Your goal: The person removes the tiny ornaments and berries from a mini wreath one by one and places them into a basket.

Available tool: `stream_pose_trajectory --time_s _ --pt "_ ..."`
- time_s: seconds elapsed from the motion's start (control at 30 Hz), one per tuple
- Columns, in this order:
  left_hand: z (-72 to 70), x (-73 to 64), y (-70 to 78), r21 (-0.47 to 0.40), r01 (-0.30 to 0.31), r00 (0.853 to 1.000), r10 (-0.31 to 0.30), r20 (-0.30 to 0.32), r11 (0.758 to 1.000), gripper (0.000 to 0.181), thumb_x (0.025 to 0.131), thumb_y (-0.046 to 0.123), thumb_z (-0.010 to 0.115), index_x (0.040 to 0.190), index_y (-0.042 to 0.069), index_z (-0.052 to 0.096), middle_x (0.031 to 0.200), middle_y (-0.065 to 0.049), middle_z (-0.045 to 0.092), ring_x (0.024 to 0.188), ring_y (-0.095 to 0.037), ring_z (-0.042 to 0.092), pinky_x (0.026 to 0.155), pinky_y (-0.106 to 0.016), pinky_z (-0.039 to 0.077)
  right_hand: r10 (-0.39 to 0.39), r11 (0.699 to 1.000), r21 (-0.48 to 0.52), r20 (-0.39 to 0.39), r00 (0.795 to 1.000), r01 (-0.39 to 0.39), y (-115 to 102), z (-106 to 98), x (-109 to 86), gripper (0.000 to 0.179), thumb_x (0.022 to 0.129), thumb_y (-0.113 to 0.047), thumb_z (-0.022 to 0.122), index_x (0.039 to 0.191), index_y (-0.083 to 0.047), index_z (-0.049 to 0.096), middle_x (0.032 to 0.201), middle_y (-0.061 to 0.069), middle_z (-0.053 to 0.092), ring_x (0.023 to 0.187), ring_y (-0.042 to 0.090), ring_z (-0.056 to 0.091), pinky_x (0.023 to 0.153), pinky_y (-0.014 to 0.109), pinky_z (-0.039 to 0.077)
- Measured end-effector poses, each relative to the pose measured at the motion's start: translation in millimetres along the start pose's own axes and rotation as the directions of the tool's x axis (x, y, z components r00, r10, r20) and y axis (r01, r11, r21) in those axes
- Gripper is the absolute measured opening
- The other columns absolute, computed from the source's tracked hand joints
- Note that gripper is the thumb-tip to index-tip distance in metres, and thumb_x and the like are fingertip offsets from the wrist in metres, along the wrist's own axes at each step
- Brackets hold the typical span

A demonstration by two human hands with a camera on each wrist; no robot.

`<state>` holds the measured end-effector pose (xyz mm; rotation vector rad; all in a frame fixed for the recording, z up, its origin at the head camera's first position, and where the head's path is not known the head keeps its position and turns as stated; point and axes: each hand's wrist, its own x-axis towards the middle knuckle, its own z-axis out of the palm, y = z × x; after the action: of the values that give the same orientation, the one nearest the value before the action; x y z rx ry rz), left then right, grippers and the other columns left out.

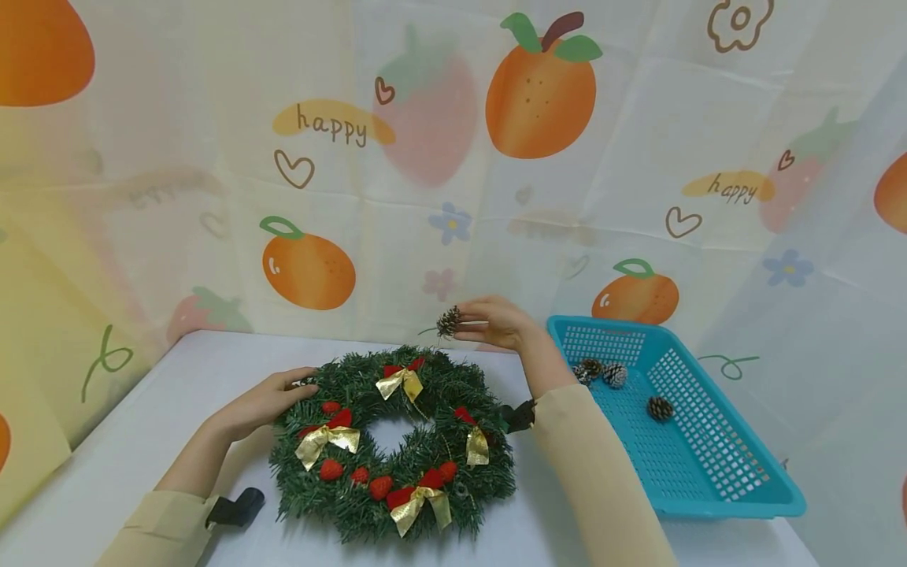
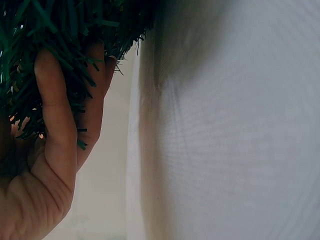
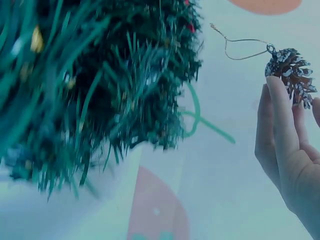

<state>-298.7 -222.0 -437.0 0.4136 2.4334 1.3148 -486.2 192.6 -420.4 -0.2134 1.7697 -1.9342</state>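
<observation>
My left hand is gripping the wreath, and my right hand is pinching a cone, probably needing lowering next.

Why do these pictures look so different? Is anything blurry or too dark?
Head view: bright and even, the wreath fairly sharp; left wrist view: dimmer, with the left hand and wreath in shadow; right wrist view: pale bluish cast, wreath needles smeared, the pinecone crisper.

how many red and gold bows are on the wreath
4: far bow, left bow, right bow and near bow, each on its own side of the wreath in the head view. More may be hidden.
</observation>
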Motion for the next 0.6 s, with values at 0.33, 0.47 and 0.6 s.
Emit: stream_pose_trajectory --time_s 0.33,0.47,0.6 --pt "0.8 -0.9 1.2 -0.002 -0.004 1.0 0.004 -0.005 1.0 0.071 0.105 0.039 0.046 0.156 -0.004 0.02 0.159 -0.037 0.013 0.143 -0.062 0.013 0.101 -0.072 0.04 0.091 0.993 -0.063 -0.153 0.984 -0.102 -63 77 -117.2 0.057 0.105 -0.013 0.044 0.155 0.001 0.02 0.161 0.024 0.018 0.148 0.041 0.032 0.119 0.045 0.037" --pt "0.2 1.0 -1.4 0.0 0.002 1.0 -0.002 -0.004 1.0 0.072 0.105 0.04 0.046 0.156 -0.003 0.02 0.159 -0.037 0.014 0.143 -0.062 0.014 0.1 -0.072 0.04 0.077 0.997 0.013 -0.163 0.984 -0.076 -56 60 -116.9 0.058 0.105 -0.012 0.045 0.155 0.003 0.019 0.161 0.025 0.016 0.149 0.042 0.027 0.121 0.045 0.033" --pt "-0.1 1.9 -2.6 -0.002 0.003 1.0 -0.003 -0.004 1.0 0.072 0.105 0.04 0.046 0.156 -0.003 0.02 0.159 -0.037 0.013 0.143 -0.062 0.013 0.1 -0.072 0.04 0.072 0.997 0.017 -0.174 0.982 -0.07 -53 47 -120.7 0.06 0.105 -0.011 0.044 0.156 0.002 0.014 0.162 0.025 0.012 0.151 0.041 0.023 0.123 0.044 0.031"
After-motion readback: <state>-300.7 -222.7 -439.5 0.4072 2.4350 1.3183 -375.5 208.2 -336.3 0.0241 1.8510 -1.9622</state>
